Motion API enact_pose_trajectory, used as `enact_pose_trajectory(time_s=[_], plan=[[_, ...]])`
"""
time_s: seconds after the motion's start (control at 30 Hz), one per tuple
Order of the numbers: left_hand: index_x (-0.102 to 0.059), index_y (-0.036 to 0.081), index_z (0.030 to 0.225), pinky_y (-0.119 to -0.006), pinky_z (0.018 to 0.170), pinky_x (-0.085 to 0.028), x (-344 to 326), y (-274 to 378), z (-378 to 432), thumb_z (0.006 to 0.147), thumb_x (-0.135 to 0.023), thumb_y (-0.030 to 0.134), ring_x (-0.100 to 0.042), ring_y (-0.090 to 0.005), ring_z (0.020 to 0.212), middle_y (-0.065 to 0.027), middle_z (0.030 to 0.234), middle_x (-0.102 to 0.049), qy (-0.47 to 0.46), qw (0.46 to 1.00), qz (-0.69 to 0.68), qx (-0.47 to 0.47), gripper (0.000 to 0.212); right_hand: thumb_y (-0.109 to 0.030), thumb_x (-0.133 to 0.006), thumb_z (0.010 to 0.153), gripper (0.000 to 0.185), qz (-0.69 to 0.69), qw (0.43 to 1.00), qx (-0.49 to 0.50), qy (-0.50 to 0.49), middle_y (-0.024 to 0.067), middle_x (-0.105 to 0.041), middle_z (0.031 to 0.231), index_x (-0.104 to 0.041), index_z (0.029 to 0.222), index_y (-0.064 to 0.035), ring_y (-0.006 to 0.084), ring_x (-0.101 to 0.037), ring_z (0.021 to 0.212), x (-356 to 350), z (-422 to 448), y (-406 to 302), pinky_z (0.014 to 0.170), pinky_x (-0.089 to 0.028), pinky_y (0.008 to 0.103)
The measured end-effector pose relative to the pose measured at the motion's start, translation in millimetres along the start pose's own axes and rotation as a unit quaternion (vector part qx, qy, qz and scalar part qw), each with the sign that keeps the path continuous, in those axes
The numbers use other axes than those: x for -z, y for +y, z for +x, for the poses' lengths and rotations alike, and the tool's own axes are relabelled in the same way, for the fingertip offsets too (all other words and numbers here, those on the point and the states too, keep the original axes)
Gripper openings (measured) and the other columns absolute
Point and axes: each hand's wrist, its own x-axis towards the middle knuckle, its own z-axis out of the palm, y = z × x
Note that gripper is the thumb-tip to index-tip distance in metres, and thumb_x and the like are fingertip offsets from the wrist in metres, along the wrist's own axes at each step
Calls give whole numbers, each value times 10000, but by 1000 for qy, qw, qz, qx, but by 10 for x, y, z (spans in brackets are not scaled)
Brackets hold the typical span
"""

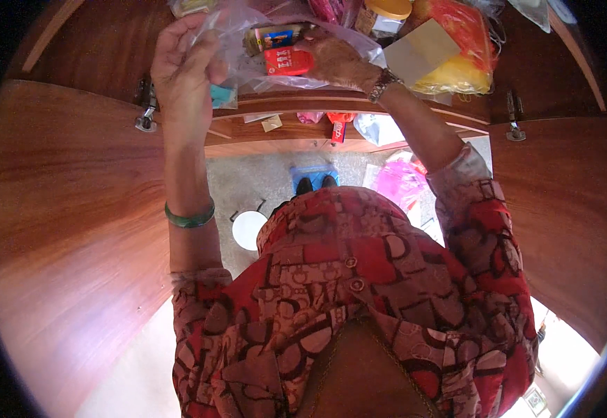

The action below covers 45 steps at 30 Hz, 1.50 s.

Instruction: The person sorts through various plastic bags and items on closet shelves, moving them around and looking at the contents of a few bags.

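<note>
A clear plastic bag [254,68] is spread at the front of a wooden cabinet shelf. The fingers of my left hand [186,62] pinch its left edge and lift it. My right hand [340,60] reaches into the bag's mouth from the right. Its fingers are on a small red box [287,61] that bears white writing, and they cover the box's right end. Just behind the box, also in the bag, lies a dark packet [277,38] with a blue and yellow label. Plastic film partly veils my left fingertips.
Beside the bag are a yellow-lidded jar [384,15], a cardboard piece [422,55] and a red and yellow plastic bag [463,39]. Cabinet doors [73,172] stand open on both sides. Below are a blue step stool [298,172] underfoot, a round white stool [248,230] and a pink bag [400,183].
</note>
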Motion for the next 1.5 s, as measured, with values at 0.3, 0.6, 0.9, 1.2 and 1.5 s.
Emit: enact_pose_trajectory(time_s=[0.3,0.6,0.9,1.2,1.5], plan=[[-519,64,1026,-167,499,-380,26,43,-1,806,-529,25,-433,-34,563,-76,1039,-595,-37,998,-39,10,224,-120,-574,702,179,-87,984,-151,-48,184,-602,760,-595,867,-54,326,-601,714,30,298,-57,642,-488,407],[-512,63,1017,-167,460,-324,26,-21,-10,819,-522,32,-414,-29,563,-84,1046,-599,-63,996,-62,0,201,-114,-554,682,120,-149,988,12,28,160,-620,690,-632,715,-29,308,-615,657,-340,144,103,622,-492,411],[-499,47,1020,-180,453,-344,-71,-111,44,803,-513,-5,-404,-42,524,-103,1032,-600,-10,998,-48,28,223,-70,-548,695,147,-79,993,-85,-2,172,-605,724,-607,828,-42,316,-603,674,-247,61,160,614,-482,408],[-503,113,1069,-166,468,-344,-85,-218,308,783,-531,1,-451,-49,589,-48,986,-592,21,998,-60,-14,308,-37,-563,781,239,374,871,-283,146,123,-629,880,-566,1014,18,181,-611,750,698,-181,-383,639,-504,318],[-607,89,965,-177,573,-401,-531,-395,230,804,-621,266,-497,-49,676,25,849,-592,-116,989,53,72,239,-83,-596,793,236,628,632,-383,245,86,-615,890,-574,1013,-2,147,-603,736,840,-479,-422,541,-562,273]])
